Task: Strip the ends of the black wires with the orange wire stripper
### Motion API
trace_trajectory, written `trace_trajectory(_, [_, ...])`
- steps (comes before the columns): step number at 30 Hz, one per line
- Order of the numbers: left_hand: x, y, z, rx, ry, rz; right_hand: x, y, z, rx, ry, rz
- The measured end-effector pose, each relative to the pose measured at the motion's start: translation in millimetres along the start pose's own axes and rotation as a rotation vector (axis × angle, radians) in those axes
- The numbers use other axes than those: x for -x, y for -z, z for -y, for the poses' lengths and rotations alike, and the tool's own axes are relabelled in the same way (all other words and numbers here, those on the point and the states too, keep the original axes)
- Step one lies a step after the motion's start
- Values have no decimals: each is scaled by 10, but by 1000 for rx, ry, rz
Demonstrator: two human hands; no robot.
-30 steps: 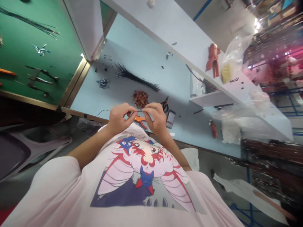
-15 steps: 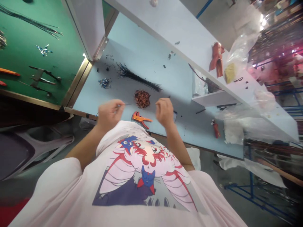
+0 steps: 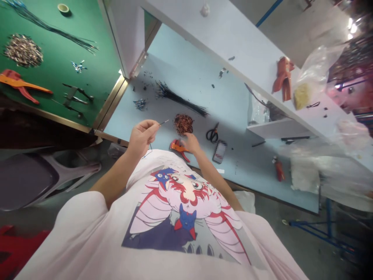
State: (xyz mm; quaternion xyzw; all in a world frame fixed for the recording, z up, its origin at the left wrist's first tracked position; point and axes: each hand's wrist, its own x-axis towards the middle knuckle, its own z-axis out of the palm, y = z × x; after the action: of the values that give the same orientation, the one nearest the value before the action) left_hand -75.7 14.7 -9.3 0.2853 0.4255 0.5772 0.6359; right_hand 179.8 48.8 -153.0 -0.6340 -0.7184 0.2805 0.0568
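Note:
My left hand [image 3: 143, 136] pinches a thin black wire [image 3: 160, 124] between thumb and fingers. The wire's bare end sticks out to the right, and its tail hangs below the hand. Over the front of the bench, my right hand [image 3: 191, 143] reaches with fingers apart to the near edge of a pile of copper and black scraps [image 3: 183, 123]. Its fingers also partly cover an orange and red wire stripper [image 3: 176, 146]; whether they touch it I cannot tell. Behind the pile lies a bundle of black wires [image 3: 183, 100].
Black-handled scissors [image 3: 213, 134] and a phone [image 3: 220, 151] lie to the right. Small blue-tipped pieces [image 3: 140, 104] sit at the left. A white shelf [image 3: 250, 66] overhangs the bench, carrying a red tool [image 3: 283, 77]. The green table [image 3: 49, 70] adjoins on the left.
My right hand has moved left and down, from right of the pile to its near edge by the wire stripper, uncovering the scissors and phone. The left hand still holds the wire. The view has shifted.

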Motion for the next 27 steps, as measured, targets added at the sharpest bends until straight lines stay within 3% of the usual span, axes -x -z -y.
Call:
trace_trajectory(3, [21,-4,20,-113,-108,-32,330,-207,-49,40,-22,84])
trace_trajectory(6, [72,-50,23,-337,-373,-160,580,-313,-66,63,-67,110])
trace_trajectory(9, [135,-122,4,-568,-659,-209,622,-306,-42,35,-117,111])
trace_trajectory(12, [161,-178,-16,-654,-778,-181,557,-201,3,-47,-139,112])
trace_trajectory(17, [127,-220,1,-585,-653,-208,582,136,211,-290,-124,116])
trace_trajectory(21, [100,-286,37,-454,-473,-185,751,502,567,-980,-105,79])
trace_trajectory(23, [98,-342,46,-403,-411,-147,841,686,763,-1212,-107,83])
trace_trajectory(27, [115,-459,32,-375,-387,-73,1024,969,1047,-1334,-118,149])
